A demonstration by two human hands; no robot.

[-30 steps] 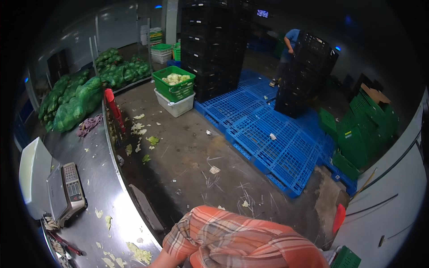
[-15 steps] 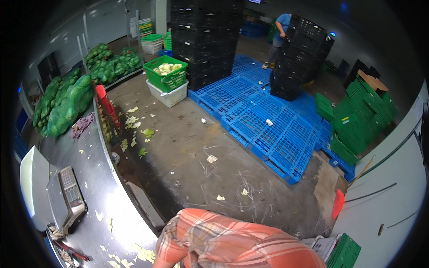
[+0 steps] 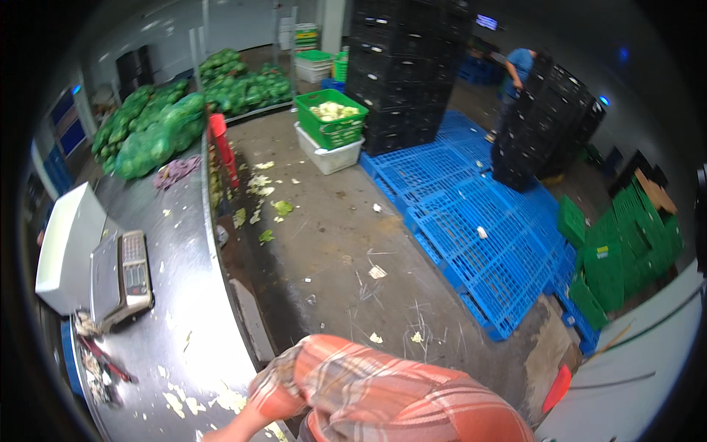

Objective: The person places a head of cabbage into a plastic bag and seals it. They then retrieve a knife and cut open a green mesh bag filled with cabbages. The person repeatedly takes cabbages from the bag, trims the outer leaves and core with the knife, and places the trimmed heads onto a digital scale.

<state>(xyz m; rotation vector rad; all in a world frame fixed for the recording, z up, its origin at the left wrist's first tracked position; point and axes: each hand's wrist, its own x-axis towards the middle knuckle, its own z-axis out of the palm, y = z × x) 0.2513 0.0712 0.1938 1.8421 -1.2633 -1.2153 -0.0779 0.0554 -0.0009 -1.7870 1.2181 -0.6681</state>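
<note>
My plaid-sleeved right arm spans the bottom centre, its bare forearm reaching down-left over the steel table (image 3: 158,342); the hand is cut off by the lower edge. My left hand is out of view. Pale leaf scraps (image 3: 174,401) lie on the table beside the forearm. Farther left are a grey scale (image 3: 110,280) with a keypad, an upright white box (image 3: 66,250) and a jumble of red-handled tools (image 3: 107,365). A crumpled pink cloth (image 3: 177,171) lies at the table's far end, beside green mesh sacks of leafy heads (image 3: 158,144).
A green crate of pale vegetables (image 3: 331,125) sits on a white tub (image 3: 330,158) near tall black crates (image 3: 398,88). A co-worker (image 3: 519,70) grips a leaning black stack (image 3: 545,125) on blue pallets (image 3: 486,258). Green crates (image 3: 626,243) stand right, leaf scraps (image 3: 281,208) on the floor.
The view has turned left, shifting the room rightward. My forearm reaches farther down-left. The co-worker's black crate stack leans more to the right than before.
</note>
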